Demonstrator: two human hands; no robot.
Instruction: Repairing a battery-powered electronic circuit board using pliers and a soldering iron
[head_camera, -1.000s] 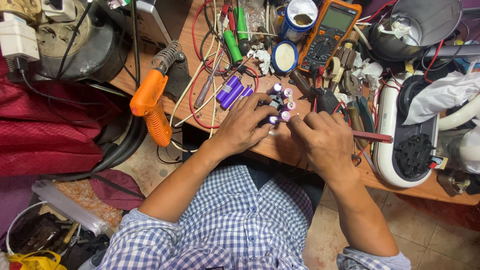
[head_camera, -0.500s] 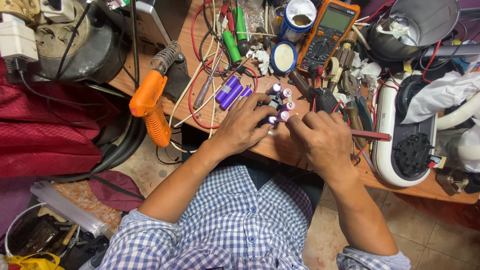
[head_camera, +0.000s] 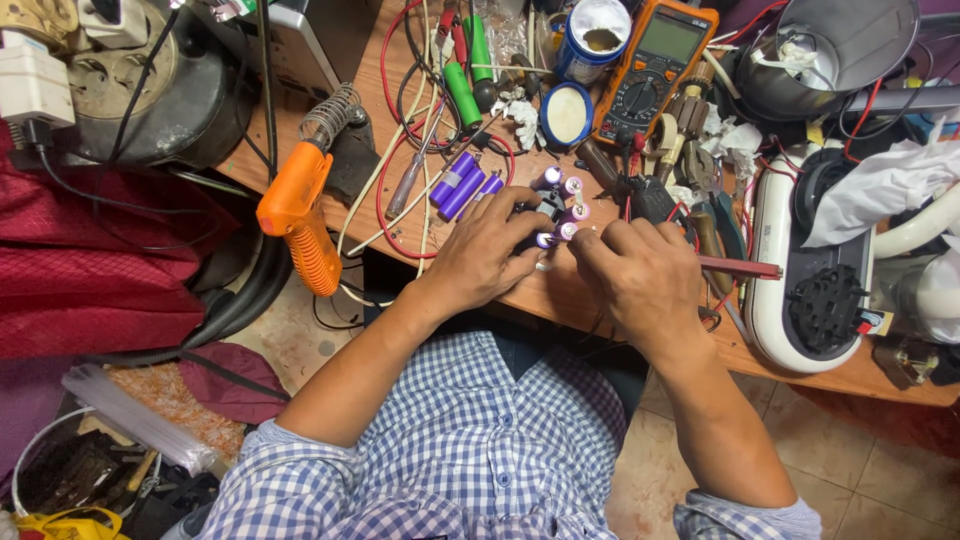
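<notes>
Seen from the head camera, looking straight down, both hands meet at the near edge of a cluttered wooden desk (head_camera: 560, 290) over a small cluster of purple batteries (head_camera: 560, 212) standing on end with their pale tops up. The left hand (head_camera: 487, 252) curls around the near side of that cluster, its fingers closed against a dark holder under the cells; the right hand (head_camera: 628, 268) sits just beside it, its fingertips pinched together at the lowest cell, though what they pinch is too small to make out. Several cells stand grouped together already, so the work of gathering them appears partly done, while three loose purple batteries (head_camera: 462, 185) lie flat just beyond the left hand, touching one another and not yet part of the group, which suggests more remains. Whether any joint between the standing cells is finished cannot be told. Further back rest an orange meter (head_camera: 655, 70), a round tin (head_camera: 567, 114) and red and white wires (head_camera: 392, 190); an orange glue gun (head_camera: 298, 212) hangs off the left edge, and a white appliance shell (head_camera: 775, 290) lies to the right.
</notes>
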